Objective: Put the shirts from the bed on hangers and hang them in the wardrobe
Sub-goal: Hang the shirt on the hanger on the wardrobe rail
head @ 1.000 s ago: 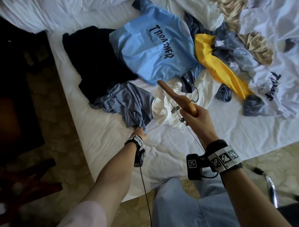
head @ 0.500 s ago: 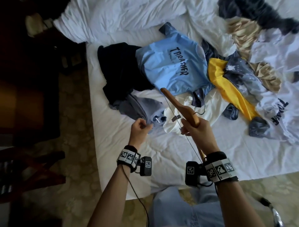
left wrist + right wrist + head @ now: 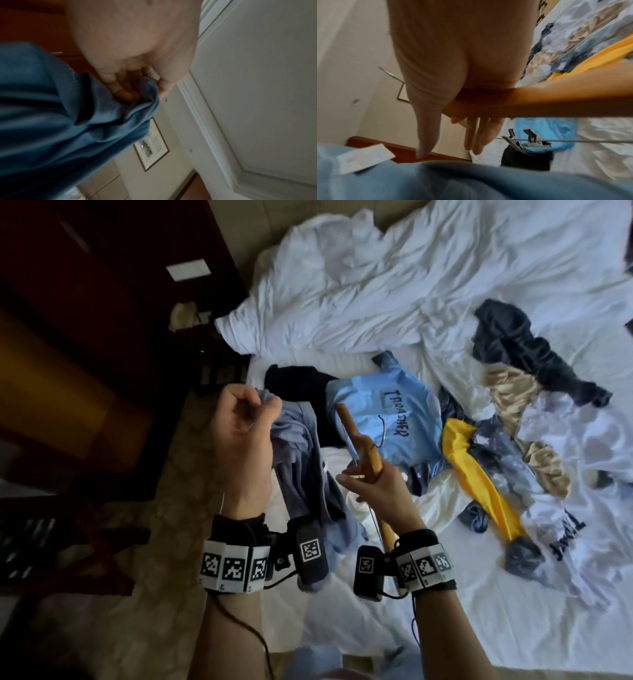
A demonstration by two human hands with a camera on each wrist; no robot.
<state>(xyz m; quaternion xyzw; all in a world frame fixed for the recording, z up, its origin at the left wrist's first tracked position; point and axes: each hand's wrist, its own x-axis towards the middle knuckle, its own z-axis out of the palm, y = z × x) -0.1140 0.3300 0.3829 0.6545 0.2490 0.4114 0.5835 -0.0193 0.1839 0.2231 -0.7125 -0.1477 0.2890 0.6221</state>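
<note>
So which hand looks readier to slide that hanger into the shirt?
Probably the right hand: it holds the wooden hanger beside the grey-blue shirt. The left hand is busy gripping that shirt's bunched fabric, lifted off the bed.

Dark wood furniture stands left of the white bed on patterned floor; a framed picture hangs on a pale wall

My left hand has lifted the grey-blue shirt off the bed, up next to the hanger; R fingers now splayed.
</note>
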